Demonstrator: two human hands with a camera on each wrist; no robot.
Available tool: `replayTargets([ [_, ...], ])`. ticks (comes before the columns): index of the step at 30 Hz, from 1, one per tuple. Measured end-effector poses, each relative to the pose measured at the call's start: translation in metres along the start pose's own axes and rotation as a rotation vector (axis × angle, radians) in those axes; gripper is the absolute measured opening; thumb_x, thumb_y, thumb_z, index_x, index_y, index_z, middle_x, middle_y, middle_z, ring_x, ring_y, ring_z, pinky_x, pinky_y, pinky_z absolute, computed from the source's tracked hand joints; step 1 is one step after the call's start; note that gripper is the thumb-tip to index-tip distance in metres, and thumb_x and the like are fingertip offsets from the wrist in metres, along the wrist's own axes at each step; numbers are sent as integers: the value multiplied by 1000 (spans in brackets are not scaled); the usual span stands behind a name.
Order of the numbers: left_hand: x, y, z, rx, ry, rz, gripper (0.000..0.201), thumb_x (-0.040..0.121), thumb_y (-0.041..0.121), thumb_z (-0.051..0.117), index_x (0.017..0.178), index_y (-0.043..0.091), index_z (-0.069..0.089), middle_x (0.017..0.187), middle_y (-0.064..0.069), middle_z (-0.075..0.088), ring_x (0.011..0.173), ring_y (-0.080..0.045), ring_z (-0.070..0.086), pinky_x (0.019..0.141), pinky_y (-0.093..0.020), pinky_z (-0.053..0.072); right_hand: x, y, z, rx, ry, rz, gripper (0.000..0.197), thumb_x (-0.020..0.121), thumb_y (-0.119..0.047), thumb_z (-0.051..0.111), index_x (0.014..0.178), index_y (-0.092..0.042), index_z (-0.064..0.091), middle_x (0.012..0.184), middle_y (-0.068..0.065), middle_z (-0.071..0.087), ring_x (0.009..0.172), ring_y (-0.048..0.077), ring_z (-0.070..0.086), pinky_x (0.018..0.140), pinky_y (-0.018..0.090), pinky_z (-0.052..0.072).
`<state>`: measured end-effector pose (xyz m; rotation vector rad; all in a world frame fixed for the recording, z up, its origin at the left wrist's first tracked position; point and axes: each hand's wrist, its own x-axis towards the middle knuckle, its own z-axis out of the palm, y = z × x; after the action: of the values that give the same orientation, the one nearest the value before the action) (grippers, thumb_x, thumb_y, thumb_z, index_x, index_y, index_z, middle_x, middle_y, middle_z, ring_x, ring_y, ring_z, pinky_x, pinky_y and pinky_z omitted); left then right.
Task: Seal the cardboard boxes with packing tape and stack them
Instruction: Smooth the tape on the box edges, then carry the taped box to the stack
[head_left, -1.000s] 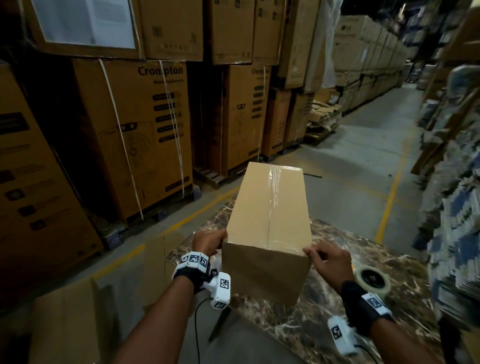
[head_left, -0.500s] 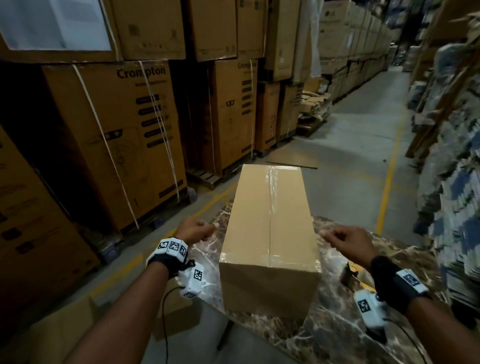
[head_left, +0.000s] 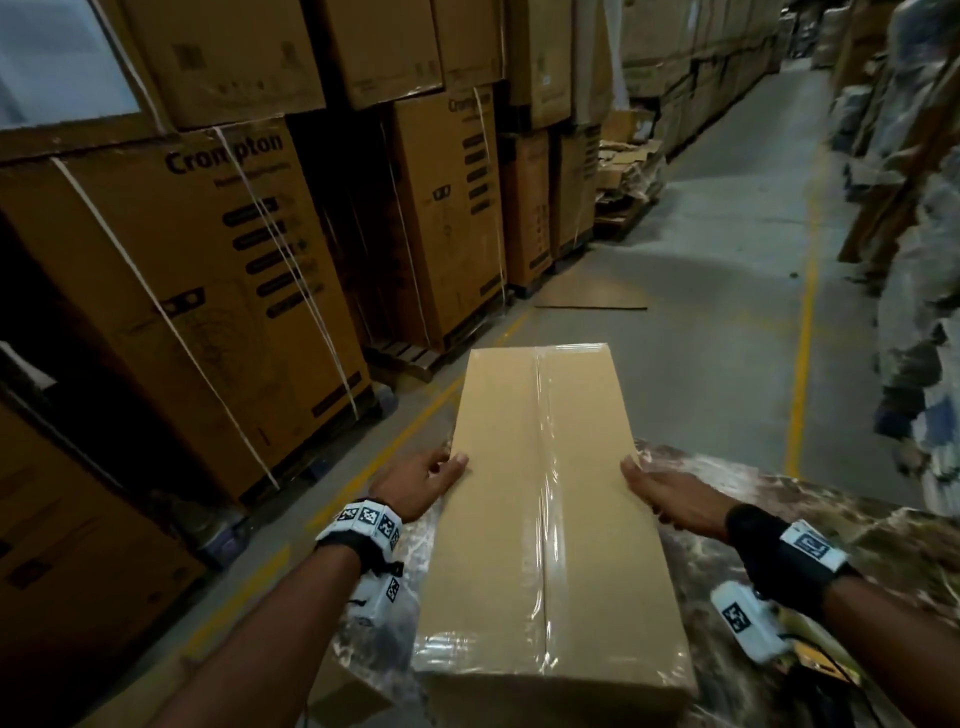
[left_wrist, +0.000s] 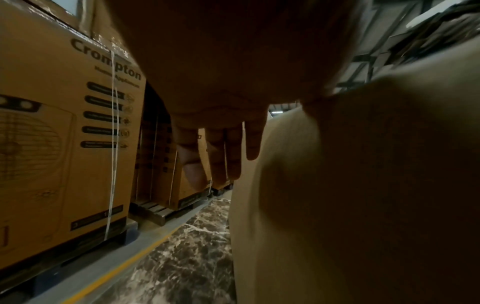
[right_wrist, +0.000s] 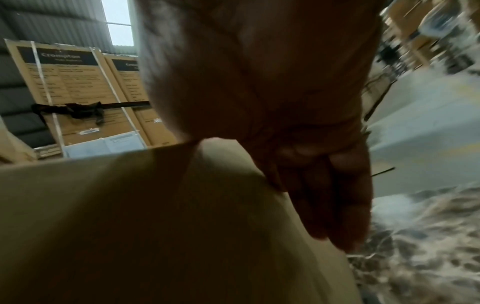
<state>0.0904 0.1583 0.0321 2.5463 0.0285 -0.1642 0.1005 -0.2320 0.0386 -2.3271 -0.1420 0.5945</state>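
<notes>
A long plain cardboard box (head_left: 587, 519) lies lengthwise on the marble-patterned table (head_left: 883, 545), its far end past the table's edge. Clear packing tape (head_left: 543, 561) runs along its top seam and over the near end. My left hand (head_left: 421, 480) lies against the box's left side at mid-length, thumb on the top edge. In the left wrist view its fingers (left_wrist: 221, 154) point straight along the box wall (left_wrist: 363, 205). My right hand (head_left: 670, 493) presses the right side, with its fingers (right_wrist: 332, 205) laid flat against the box (right_wrist: 130, 226).
Tall strapped Crompton cartons (head_left: 208, 286) on pallets line the left. A flat cardboard sheet (head_left: 592, 299) lies on the concrete aisle beyond the box. A yellow floor line (head_left: 800, 364) runs down the aisle, and blurred stacked goods (head_left: 924, 312) stand at the right.
Both hands let go of the box's near end, hung apart from it half a second ago, and now touch its sides at mid-length. The box rests flat on the table.
</notes>
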Motion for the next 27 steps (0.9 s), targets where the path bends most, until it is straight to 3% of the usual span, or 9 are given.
replayTargets([
  [2, 9, -3, 6, -28, -80, -28, 90, 80, 97, 21, 109, 26, 68, 105, 1, 73, 95, -20, 68, 93, -44, 53, 3, -8, 4, 59, -124, 50, 82, 88, -87, 18, 117, -31, 70, 106, -7, 78, 95, 18, 73, 87, 33, 56],
  [4, 11, 2, 7, -134, -155, -79, 88, 79, 97, 28, 115, 27, 67, 108, 3, 73, 97, -19, 69, 90, -47, 56, 7, -10, 6, 132, -154, 84, 80, 88, -87, 24, 114, -29, 73, 99, -8, 79, 93, 16, 76, 90, 37, 59],
  [6, 10, 7, 7, -274, -229, -127, 83, 78, 95, 36, 128, 33, 61, 119, 6, 72, 104, -16, 70, 92, -48, 58, 11, -12, 6, 203, -171, 92, 75, 91, -83, 29, 115, -28, 73, 100, -8, 80, 92, 13, 77, 93, 39, 58],
  [10, 9, 3, 5, -378, -220, -144, 83, 81, 92, 42, 140, 35, 55, 137, 10, 63, 122, -13, 62, 114, -45, 42, 16, -25, 7, 247, -175, 64, 64, 94, -77, 34, 119, -29, 70, 101, -5, 80, 92, 16, 77, 88, 40, 61],
  [13, -3, -2, -6, -452, -249, -169, 72, 88, 83, 46, 137, 31, 56, 131, 12, 66, 116, -11, 65, 108, -40, 47, 22, -40, 12, 239, -171, 13, 59, 95, -74, 37, 122, -31, 66, 105, -4, 79, 95, 18, 77, 94, 48, 60],
  [19, -52, -51, -47, -467, -112, -181, 82, 82, 90, 46, 141, 34, 57, 126, 12, 71, 112, -13, 69, 108, -49, 48, 18, -98, 38, 164, -195, -139, 61, 93, -81, 39, 132, -38, 59, 113, -11, 77, 99, 11, 75, 94, 42, 59],
  [22, -97, -72, -87, -429, -12, -160, 76, 86, 85, 45, 143, 35, 55, 128, 10, 69, 113, -11, 67, 109, -47, 47, 11, -144, 62, 140, -214, -243, 71, 80, -90, 45, 129, -41, 60, 116, -12, 75, 101, 10, 74, 93, 43, 60],
  [25, -154, -101, -129, -436, 140, -156, 72, 86, 82, 51, 140, 34, 58, 131, 11, 68, 117, -10, 65, 111, -45, 46, -10, -204, 101, 102, -256, -364, 42, 99, -66, 48, 127, -36, 55, 112, -19, 70, 84, -15, 67, 74, 9, 54],
  [27, -199, -126, -156, -410, 225, -175, 71, 85, 79, 53, 138, 33, 60, 130, 11, 68, 117, -11, 65, 110, -42, 47, -22, -242, 132, 120, -329, -407, 37, 99, -51, 50, 132, -34, 49, 121, -16, 66, 82, -19, 65, 67, 3, 48],
])
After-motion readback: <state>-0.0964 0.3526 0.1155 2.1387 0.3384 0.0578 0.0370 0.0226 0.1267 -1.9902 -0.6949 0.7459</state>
